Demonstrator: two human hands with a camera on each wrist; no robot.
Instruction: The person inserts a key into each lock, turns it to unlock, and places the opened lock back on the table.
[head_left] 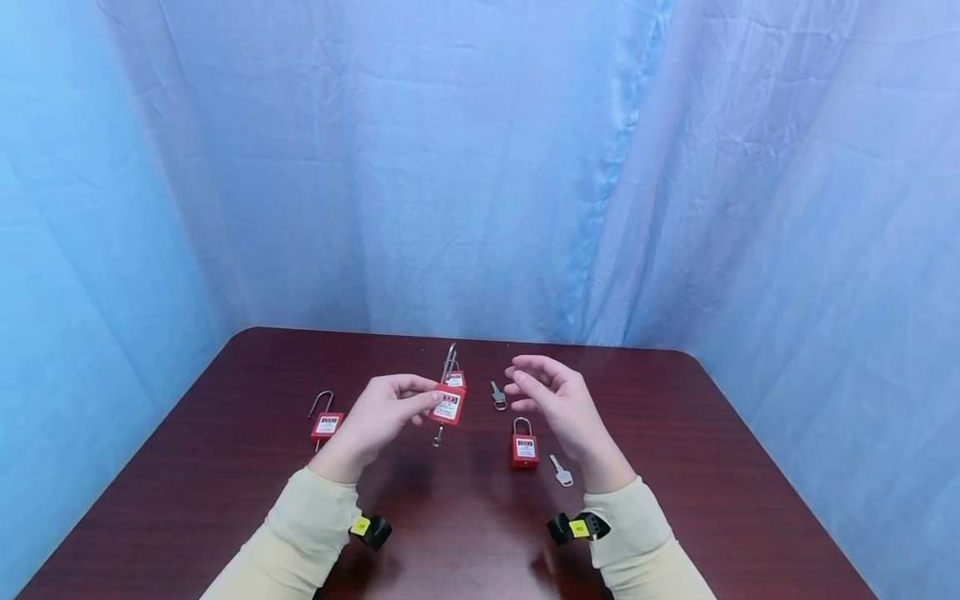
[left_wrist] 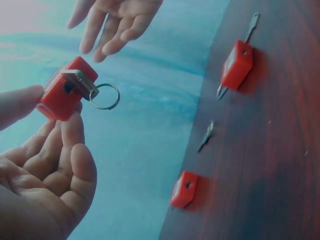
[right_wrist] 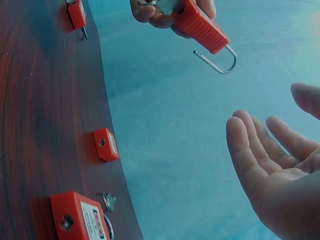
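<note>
**A:** What is the biggest thing in view?

**B:** A blue cloth backdrop hangs behind and on both sides. In front of it is a dark red-brown counter with rounded far corners. The back edge sits close to the cloth, and bare wood lies on the right and toward the near edge.

**A:** And the hands?

**B:** Both are raised above the middle of the counter, in cream sleeves. The left hand pinches a red padlock between thumb and fingertips, held in the air. A key with a ring is in its underside. The right hand is just beside it, fingers loosely spread and holding nothing, with a small gap between it and the padlock.

**A:** What lies on the counter?

**B:** A second red padlock with a long shackle lies to the left, well apart from the hands. A third stands below the right hand. A fourth sits behind the held one. A loose key lies between the hands, and another key lies by the right wrist.
</note>
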